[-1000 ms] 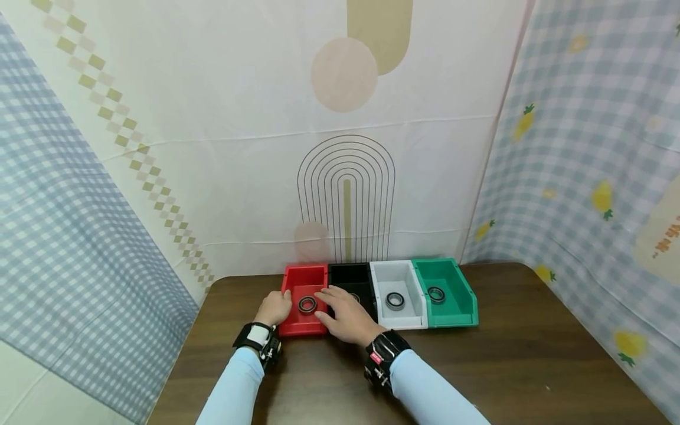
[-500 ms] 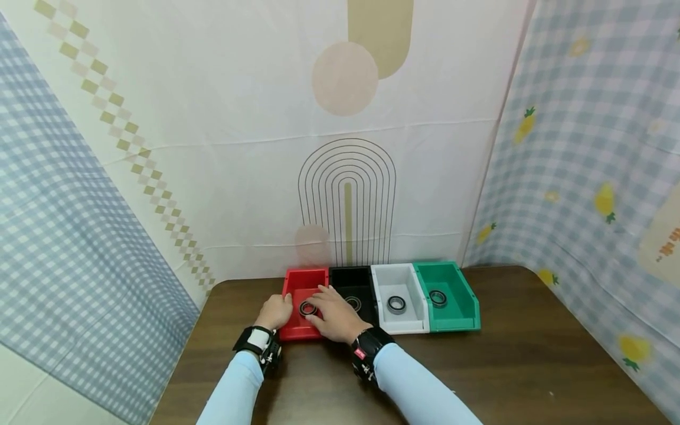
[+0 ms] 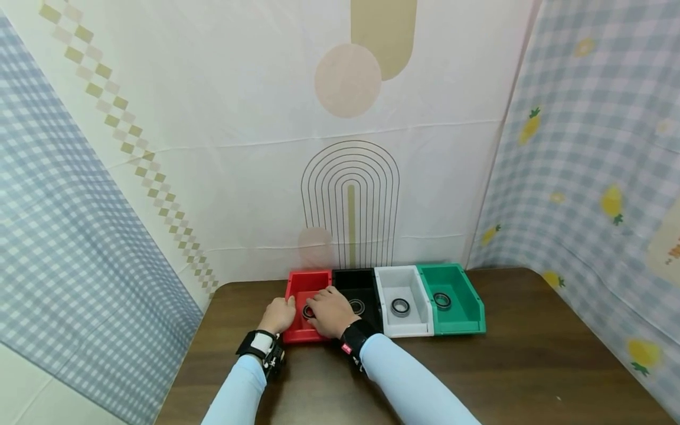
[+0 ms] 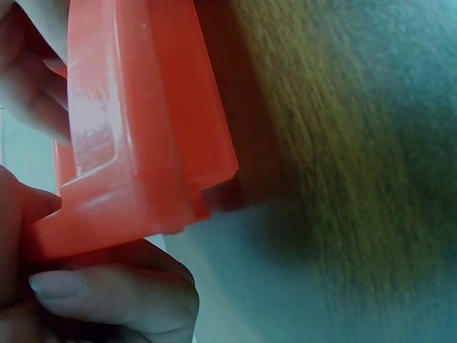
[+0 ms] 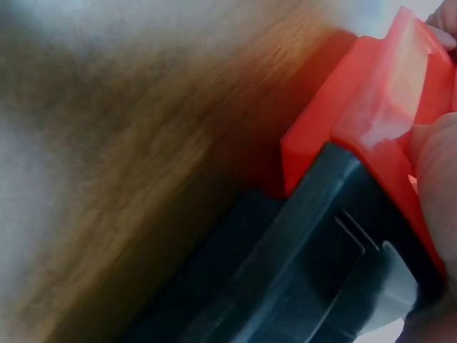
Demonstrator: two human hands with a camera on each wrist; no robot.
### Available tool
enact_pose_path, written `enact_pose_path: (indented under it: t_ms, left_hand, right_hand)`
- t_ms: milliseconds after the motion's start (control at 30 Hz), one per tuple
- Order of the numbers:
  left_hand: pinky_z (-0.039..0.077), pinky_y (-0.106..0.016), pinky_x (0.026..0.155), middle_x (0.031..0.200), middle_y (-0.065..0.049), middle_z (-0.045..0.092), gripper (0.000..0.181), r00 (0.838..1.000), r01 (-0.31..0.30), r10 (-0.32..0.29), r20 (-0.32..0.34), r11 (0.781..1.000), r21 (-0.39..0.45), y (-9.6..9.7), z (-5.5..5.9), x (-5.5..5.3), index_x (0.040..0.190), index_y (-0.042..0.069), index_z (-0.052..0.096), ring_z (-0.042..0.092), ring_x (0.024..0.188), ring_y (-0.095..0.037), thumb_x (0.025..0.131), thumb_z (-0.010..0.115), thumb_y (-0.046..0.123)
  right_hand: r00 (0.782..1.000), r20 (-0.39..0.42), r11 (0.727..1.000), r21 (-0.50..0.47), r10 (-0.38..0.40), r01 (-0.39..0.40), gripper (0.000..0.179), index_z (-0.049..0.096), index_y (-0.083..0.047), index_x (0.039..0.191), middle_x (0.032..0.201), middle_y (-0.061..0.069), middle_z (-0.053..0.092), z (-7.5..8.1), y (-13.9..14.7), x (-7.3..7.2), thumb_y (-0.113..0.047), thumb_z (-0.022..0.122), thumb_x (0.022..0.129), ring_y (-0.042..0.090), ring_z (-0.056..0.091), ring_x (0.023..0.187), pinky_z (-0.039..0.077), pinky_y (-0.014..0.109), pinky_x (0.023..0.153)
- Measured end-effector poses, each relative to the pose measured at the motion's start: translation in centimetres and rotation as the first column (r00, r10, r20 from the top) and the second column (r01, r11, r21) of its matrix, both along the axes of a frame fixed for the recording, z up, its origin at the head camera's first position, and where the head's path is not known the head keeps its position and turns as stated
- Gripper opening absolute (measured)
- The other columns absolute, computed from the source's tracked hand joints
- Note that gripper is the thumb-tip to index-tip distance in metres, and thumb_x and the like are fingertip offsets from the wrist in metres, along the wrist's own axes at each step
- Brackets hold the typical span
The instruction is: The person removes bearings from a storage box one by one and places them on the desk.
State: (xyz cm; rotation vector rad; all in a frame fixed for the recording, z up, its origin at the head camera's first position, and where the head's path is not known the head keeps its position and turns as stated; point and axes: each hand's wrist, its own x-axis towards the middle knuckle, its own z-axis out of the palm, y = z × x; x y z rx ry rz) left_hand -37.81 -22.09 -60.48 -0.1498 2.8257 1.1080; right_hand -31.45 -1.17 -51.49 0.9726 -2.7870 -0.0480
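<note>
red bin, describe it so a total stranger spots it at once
Four open bins line the back of the wooden table. The red bin is at the left end, its outer side gripped by the left hand. Unlike the black bin, white bin and green bin, it is red.

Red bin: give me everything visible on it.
The red bin looks like glossy plastic: open top, raised side walls, lower front wall. It stands upright on the table, at the left end of the row, its right side against the black bin. A dark-edged ring lies inside, partly hidden. The left hand grips its left wall; the right hand reaches over its right side, contact unclear.
</note>
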Motion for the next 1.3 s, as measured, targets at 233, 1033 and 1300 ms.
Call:
enact_pose_path:
  t_ms: [233, 1033, 1300]
  left_hand:
    - [0.047, -0.035, 0.056, 0.063, -0.005, 0.059, 0.053, 1.0, 0.018, -0.018, 0.007, 1.0, 0.014, 0.7, -0.3, 0.0, 0.067, 0.017, 0.058, 0.06, 0.06, -0.024, 0.112, 0.043, 0.041]
    - [0.048, -0.034, 0.058, 0.066, -0.006, 0.061, 0.055, 1.0, 0.015, -0.015, -0.023, 1.0, -0.013, 0.5, 0.7, 0.0, 0.066, 0.016, 0.058, 0.061, 0.062, -0.024, 0.112, 0.042, 0.04]
    - [0.047, -0.034, 0.058, 0.066, -0.007, 0.061, 0.054, 1.0, 0.002, -0.002, -0.02, 1.0, -0.005, 0.2, 0.6, 0.5, 0.065, 0.015, 0.058, 0.061, 0.064, -0.024, 0.112, 0.042, 0.038]
  right_hand:
    - [0.998, 0.061, 0.996, 0.084, -0.034, 0.029, 0.042, 0.073, -0.024, 0.134, 0.127, -0.004, 0.078, -0.2, -1.0, -0.7, -0.048, 0.071, 0.099, 0.018, 0.071, 0.121, 0.048, 0.036, 0.11]
    - [0.99, 0.085, 0.982, 0.164, -0.114, 0.099, 0.011, 0.075, -0.025, 0.089, 0.092, -0.008, 0.079, 0.2, -2.7, -1.7, -0.027, 0.069, 0.099, 0.011, 0.074, 0.097, 0.047, 0.04, 0.116]
    - [0.991, 0.084, 0.983, 0.156, -0.109, 0.095, 0.017, 0.074, -0.026, 0.085, 0.083, -0.01, 0.077, -0.5, -3.0, -1.9, -0.029, 0.068, 0.1, 0.011, 0.074, 0.097, 0.046, 0.04, 0.119]
